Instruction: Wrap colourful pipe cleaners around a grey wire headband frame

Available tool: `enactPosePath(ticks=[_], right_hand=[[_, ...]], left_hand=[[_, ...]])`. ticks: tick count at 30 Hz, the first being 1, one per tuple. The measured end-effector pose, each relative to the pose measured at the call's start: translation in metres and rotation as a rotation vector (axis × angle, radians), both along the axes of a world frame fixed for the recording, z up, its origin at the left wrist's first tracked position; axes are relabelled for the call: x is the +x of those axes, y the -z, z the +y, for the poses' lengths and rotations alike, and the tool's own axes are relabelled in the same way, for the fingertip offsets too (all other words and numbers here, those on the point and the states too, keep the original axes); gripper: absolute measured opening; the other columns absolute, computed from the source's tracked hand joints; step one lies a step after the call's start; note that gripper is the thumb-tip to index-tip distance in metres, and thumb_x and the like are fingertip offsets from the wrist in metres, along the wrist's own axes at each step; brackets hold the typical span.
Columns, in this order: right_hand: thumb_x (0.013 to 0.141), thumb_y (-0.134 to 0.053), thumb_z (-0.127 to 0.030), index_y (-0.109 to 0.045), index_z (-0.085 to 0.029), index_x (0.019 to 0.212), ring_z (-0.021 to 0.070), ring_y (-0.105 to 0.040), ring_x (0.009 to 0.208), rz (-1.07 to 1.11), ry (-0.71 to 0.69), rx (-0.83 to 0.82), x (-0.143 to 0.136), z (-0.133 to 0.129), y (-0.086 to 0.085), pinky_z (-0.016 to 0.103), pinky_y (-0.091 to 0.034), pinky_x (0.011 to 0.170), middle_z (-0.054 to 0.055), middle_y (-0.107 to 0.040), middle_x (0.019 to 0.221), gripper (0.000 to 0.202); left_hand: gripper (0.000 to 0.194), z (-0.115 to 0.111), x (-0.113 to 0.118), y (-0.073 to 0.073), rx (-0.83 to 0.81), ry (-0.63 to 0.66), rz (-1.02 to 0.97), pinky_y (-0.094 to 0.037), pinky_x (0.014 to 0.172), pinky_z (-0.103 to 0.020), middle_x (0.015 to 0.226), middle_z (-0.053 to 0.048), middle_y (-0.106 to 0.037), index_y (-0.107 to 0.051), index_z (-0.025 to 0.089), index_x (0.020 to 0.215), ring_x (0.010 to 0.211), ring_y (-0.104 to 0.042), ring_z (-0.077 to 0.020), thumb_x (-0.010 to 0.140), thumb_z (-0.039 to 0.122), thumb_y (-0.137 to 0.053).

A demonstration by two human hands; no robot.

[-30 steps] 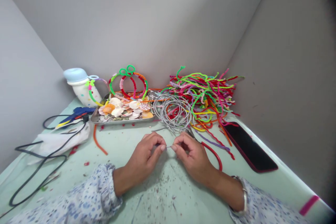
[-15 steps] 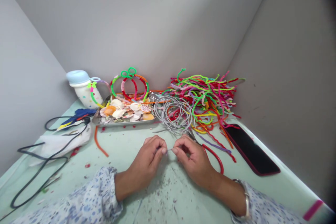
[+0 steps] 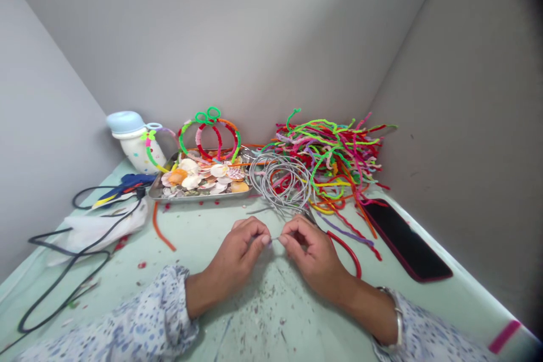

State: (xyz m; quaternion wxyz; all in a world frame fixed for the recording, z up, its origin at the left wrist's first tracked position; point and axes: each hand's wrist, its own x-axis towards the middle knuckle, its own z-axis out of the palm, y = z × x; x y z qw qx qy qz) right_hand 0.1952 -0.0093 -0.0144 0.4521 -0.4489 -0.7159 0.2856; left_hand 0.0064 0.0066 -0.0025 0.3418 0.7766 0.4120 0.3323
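Between my two hands stretches a short, thin piece of grey wire (image 3: 275, 239), its ends hidden in the fingers. My left hand (image 3: 238, 253) is closed, pinching one side of it between thumb and forefinger. On the other side my right hand (image 3: 314, 257) holds it in the same kind of pinch. Just beyond the fingertips lies a loose coil of grey wire (image 3: 255, 180). A red-handled tool (image 3: 351, 253), partly covered by my right hand, rests beside it on the green tabletop (image 3: 203, 226).
A metal tray (image 3: 199, 198) of seashells (image 3: 192, 181) stands at the back, with pipe-cleaner rings (image 3: 236, 137) above it. Heaped pipe cleaners (image 3: 335, 144) lie right of it, near a phone (image 3: 408, 240). A bottle (image 3: 142, 150), black cable (image 3: 70, 264) and plastic bag (image 3: 99, 230) are left.
Both hands keep nearly the same place and the same pinch on the wire. Only slight finger movement shows, and the view has shifted a little.
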Motion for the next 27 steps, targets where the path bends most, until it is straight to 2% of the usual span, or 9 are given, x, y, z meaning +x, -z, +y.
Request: enactPosePath(ticks=[20,24,27], right_hand=[[0.091,-0.056,-0.02,-0.056,-0.021,0.081,0.0133,-0.048,0.067,0.008,-0.006,0.005,-0.0006,0.0012,0.001,0.026,-0.039,0.061,-0.002,-0.049,0.075,0.01],[0.09,-0.058,-0.022,-0.059,-0.022,0.092,0.0137,-0.052,0.073,0.068,0.02,0.022,-0.0006,0.002,0.0019,0.026,-0.043,0.064,0.001,-0.054,0.09,0.002],[0.09,-0.059,-0.024,-0.059,-0.024,0.103,0.0143,-0.054,0.079,0.113,0.084,0.045,0.0003,0.0036,0.0038,0.027,-0.047,0.068,0.003,-0.053,0.103,0.012]], left_hand=[[0.022,0.0021,-0.002,0.0035,-0.033,0.027,-0.084,-0.038,0.082,-0.031,0.085,-0.003,-0.057,-0.058,0.018,0.084,0.085,-0.053,-0.0187,0.095,0.034,-0.047],[0.022,0.0012,-0.0018,0.0023,-0.053,-0.005,-0.149,-0.039,0.074,-0.028,0.08,-0.001,-0.053,-0.054,0.018,0.082,0.078,-0.05,-0.0168,0.095,0.033,-0.045],[0.022,0.0003,-0.0013,0.0,-0.067,-0.03,-0.179,-0.039,0.071,-0.027,0.079,0.0,-0.05,-0.052,0.018,0.082,0.075,-0.048,-0.0159,0.096,0.033,-0.043]])
